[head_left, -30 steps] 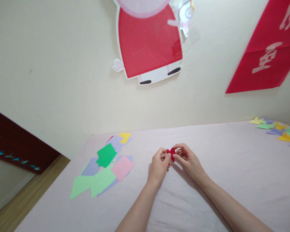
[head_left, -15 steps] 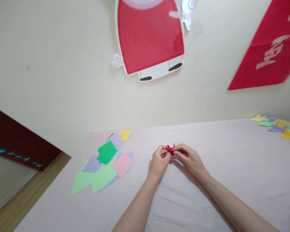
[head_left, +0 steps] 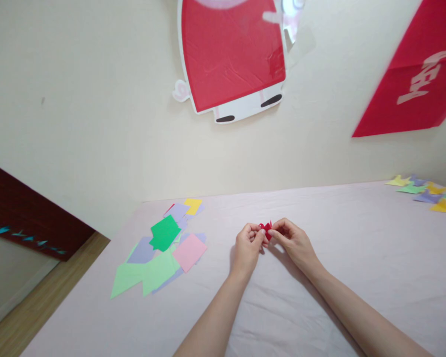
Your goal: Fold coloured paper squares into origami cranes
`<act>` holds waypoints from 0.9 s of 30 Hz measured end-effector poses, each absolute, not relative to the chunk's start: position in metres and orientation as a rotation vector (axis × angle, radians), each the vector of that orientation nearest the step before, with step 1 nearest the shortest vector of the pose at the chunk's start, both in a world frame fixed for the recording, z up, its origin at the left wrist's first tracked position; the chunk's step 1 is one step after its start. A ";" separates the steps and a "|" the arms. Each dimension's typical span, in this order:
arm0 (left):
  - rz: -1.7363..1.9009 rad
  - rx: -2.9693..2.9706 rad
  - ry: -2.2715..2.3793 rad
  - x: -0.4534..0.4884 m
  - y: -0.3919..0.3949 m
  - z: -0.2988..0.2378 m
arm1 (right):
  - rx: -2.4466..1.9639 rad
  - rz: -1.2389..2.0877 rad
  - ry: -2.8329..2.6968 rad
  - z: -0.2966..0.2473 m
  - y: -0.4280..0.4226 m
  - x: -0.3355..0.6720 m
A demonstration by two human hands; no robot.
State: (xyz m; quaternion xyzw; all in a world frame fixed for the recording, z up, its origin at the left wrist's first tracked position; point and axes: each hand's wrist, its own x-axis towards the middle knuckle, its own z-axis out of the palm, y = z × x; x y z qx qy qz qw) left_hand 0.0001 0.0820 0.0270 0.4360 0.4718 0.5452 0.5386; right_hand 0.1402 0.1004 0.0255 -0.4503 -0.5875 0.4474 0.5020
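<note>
A small red folded paper figure [head_left: 267,230], with a thin point sticking up, is held between my two hands above the pale sheet. My left hand [head_left: 250,243] pinches its left side between thumb and fingers. On the other side, my right hand [head_left: 292,239] grips it with thumb and forefinger. Fingertips cover part of the folds, so its full shape is hidden.
To the left lie loose paper squares, among them a green sheet [head_left: 165,233] and a pink sheet [head_left: 189,252]. Several folded paper figures [head_left: 427,197] stand at the far right. The pale sheet [head_left: 282,317] meets a wall [head_left: 134,124] with a red cutout [head_left: 234,54].
The fingers have shifted slightly on the red paper, showing more of its middle. Both hands keep hold of it, and the view has moved a little.
</note>
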 end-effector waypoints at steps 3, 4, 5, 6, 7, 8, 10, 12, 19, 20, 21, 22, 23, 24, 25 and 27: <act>1.300 1.024 1.132 0.002 0.082 0.027 | -1.066 1.077 -1.385 0.023 0.101 0.139; 1.303 1.020 1.135 0.002 0.082 0.027 | -1.057 1.075 -1.368 0.021 0.101 0.139; 1.307 1.016 1.139 0.003 0.082 0.026 | -1.049 1.077 -1.348 0.020 0.102 0.138; 1.311 1.011 1.143 0.003 0.082 0.025 | -1.042 1.088 -1.330 0.019 0.102 0.138; 1.316 1.007 1.147 0.003 0.082 0.025 | -1.035 1.105 -1.314 0.019 0.103 0.138; 1.321 1.002 1.152 0.003 0.082 0.024 | -1.029 1.123 -1.301 0.019 0.103 0.138; 1.334 0.991 1.160 0.003 0.083 0.024 | -1.038 1.143 -1.294 0.020 0.104 0.140; 1.346 0.981 1.166 0.002 0.083 0.025 | -1.077 1.134 -1.315 0.023 0.103 0.141; 1.348 0.973 1.164 0.002 0.083 0.025 | -1.073 1.261 -1.370 0.023 0.101 0.139; 1.348 0.975 1.164 0.002 0.083 0.025 | -1.082 1.256 -1.370 0.022 0.101 0.139; 1.348 0.978 1.163 0.002 0.083 0.025 | -1.094 1.248 -1.373 0.021 0.101 0.139; 1.348 0.983 1.162 0.003 0.083 0.025 | -1.104 1.238 -1.375 0.021 0.101 0.139; 1.346 0.989 1.160 0.003 0.082 0.025 | -1.113 1.231 -1.378 0.021 0.101 0.139; 1.343 0.997 1.156 0.003 0.082 0.025 | -1.117 1.225 -1.381 0.021 0.101 0.139; 1.338 1.005 1.152 0.003 0.082 0.026 | -1.119 1.220 -1.384 0.021 0.101 0.140; 1.323 1.020 1.146 0.003 0.081 0.027 | -1.115 1.209 -1.389 0.023 0.100 0.140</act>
